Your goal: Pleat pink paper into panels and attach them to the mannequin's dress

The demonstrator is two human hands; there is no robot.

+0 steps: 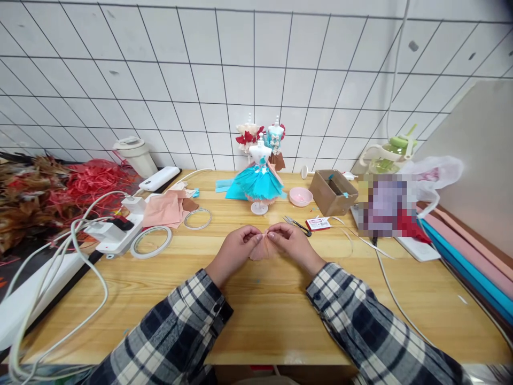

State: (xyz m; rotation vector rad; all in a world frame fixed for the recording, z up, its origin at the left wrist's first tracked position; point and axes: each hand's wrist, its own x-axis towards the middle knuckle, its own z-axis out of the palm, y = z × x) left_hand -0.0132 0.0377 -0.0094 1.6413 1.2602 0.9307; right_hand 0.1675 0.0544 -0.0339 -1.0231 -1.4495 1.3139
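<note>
A small peach piece of crepe paper (263, 252) is pinched along its top edge, gathered between my two hands just above the table. My left hand (237, 250) grips its left side with thumb and forefinger. On the other side, my right hand (295, 245) holds it the same way, the fingertips of both hands close together. Straight ahead stands a small white dress form (259, 155) wearing a turquoise paper skirt (258, 181). Beyond my right fingers lie dark-handled scissors (303, 229), partly covered by that hand, and a red and white packet (318, 223).
Behind are two more dressed forms (247, 140), a pink bowl (301, 197) and a cardboard box (332, 192). Tape rings (151, 255), peach sheets (164, 208) and a power strip (120, 235) with cables sit left. At right are paper rolls (473, 256) and a bottle (395, 155).
</note>
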